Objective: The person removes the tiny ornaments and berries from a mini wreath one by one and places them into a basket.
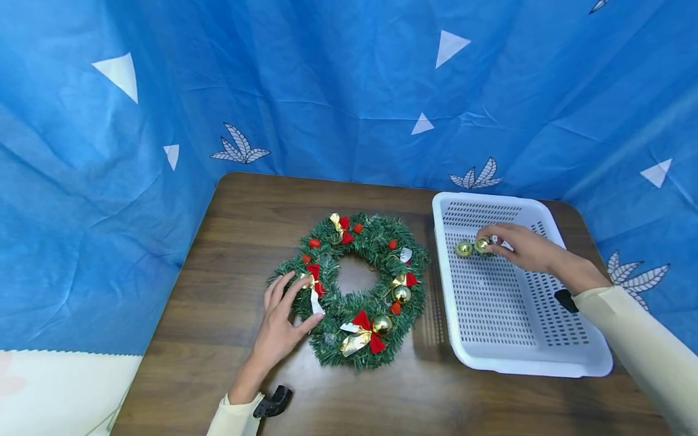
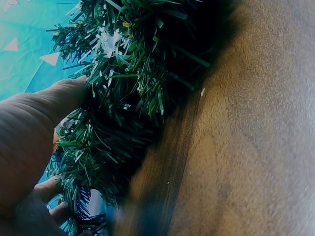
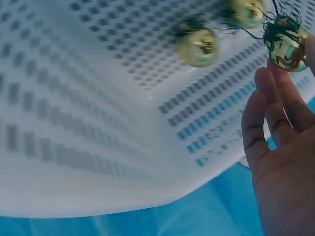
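Observation:
A green tinsel wreath [image 1: 382, 233], trimmed with red and gold bows, red berries and gold balls, lies flat on the wooden table. Spread over its left side is my left hand [image 1: 280, 324], fingers and thumb touching the greenery beside a bow [image 1: 314, 281]. From the left wrist view, the thumb [image 2: 69, 93] lies against the tinsel. Over the white basket [image 1: 458, 327], my right hand [image 1: 520, 245] pinches a shiny gold ball [image 3: 288, 49] with green tinsel at its top. Two more gold balls, one nearer [image 3: 198, 47] and one partly cut off [image 3: 247, 12], lie in the basket.
The basket has slotted walls and stands right of the wreath, near the table's right edge. A blue patterned curtain [image 1: 327, 91] hangs behind and along both sides of the wooden table [image 1: 185, 339]. White cloth [image 1: 65, 387] shows at the lower left.

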Motion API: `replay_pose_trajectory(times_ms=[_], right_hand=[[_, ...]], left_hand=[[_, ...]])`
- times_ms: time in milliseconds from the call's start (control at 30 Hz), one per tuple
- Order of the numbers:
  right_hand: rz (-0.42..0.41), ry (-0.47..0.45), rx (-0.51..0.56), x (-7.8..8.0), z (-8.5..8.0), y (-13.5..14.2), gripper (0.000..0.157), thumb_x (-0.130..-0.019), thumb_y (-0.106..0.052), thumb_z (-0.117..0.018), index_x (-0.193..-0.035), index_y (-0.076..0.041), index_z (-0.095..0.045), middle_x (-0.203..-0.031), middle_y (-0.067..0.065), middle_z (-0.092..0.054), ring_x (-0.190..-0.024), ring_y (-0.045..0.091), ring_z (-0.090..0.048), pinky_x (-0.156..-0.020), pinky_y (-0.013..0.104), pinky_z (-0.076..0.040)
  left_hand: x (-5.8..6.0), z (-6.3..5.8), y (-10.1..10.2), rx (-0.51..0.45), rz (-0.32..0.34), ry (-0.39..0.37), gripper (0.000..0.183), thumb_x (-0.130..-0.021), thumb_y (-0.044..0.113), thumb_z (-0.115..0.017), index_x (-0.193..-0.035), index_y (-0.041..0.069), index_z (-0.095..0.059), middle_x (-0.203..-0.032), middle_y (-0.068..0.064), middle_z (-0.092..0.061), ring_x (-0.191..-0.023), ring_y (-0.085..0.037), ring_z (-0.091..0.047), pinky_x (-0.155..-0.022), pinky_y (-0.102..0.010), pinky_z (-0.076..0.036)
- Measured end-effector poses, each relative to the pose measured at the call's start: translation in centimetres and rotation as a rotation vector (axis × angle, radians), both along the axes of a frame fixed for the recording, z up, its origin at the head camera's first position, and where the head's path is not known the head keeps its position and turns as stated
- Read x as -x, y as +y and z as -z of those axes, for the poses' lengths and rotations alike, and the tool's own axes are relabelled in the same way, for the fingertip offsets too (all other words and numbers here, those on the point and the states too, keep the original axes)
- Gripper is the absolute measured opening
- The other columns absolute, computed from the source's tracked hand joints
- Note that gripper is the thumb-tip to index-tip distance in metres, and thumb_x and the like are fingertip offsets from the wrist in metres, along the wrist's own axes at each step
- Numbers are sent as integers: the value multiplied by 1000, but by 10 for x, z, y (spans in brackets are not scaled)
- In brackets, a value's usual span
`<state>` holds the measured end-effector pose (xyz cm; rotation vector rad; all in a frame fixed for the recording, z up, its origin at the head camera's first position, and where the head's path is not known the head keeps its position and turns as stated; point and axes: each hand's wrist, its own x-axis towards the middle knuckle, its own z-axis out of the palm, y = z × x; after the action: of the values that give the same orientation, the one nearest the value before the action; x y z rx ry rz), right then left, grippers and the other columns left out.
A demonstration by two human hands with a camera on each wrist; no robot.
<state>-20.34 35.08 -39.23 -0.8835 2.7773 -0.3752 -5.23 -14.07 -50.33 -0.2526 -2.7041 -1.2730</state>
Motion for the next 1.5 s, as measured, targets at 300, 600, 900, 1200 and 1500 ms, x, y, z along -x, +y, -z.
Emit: replay_pose_trajectory(times_ms=[300, 600, 900, 1200, 1500], right_hand=[[63, -50, -117, -11, 4, 15, 33, -93, -12, -69, -126, -13, -64, -118, 9, -70, -106, 30, -67, -90, 53, -53], [150, -41, -212, -8, -4, 14, 43, -94, -20, -70, -133, -9, -59, -128, 21, -65, -107, 39, -66, -90, 59, -53], [70, 15, -55, -8, -16, -13, 37, -96, -18, -69, -129, -4, -63, -126, 16, -67, -101, 31, -67, -89, 54, -54], [-2, 116, 40, -15, -22, -47, 34, -93, -20, -72, -125, -10, -66, -123, 8, -68, -104, 27, -65, -89, 51, -55], [-218, 219, 106, -25, -28, -77, 38, -86, -17, -78, -122, -12, -67, -117, 5, -68, -107, 23, -63, -91, 48, -55]], left_hand=[[-1, -1, 0, -12, -5, -10, 73, -81, 31, -85, -145, 27, -50, -160, -11, -31, -147, -36, -20, -107, -69, -28], [0, 0, 1, -17, 1, -11, 74, -80, 31, -85, -145, 25, -51, -160, -12, -31, -147, -37, -19, -108, -69, -26], [-1, -1, 1, -17, 2, -13, 73, -81, 31, -85, -145, 26, -50, -160, -12, -31, -147, -37, -20, -108, -69, -27], [-1, 1, 2, -8, -5, 8, 74, -79, 30, -86, -145, 24, -52, -159, -13, -33, -146, -39, -21, -108, -69, -27], [1, 2, 2, -6, 2, 37, 74, -79, 27, -86, -145, 22, -52, -158, -16, -34, -145, -40, -22, -108, -69, -26]])
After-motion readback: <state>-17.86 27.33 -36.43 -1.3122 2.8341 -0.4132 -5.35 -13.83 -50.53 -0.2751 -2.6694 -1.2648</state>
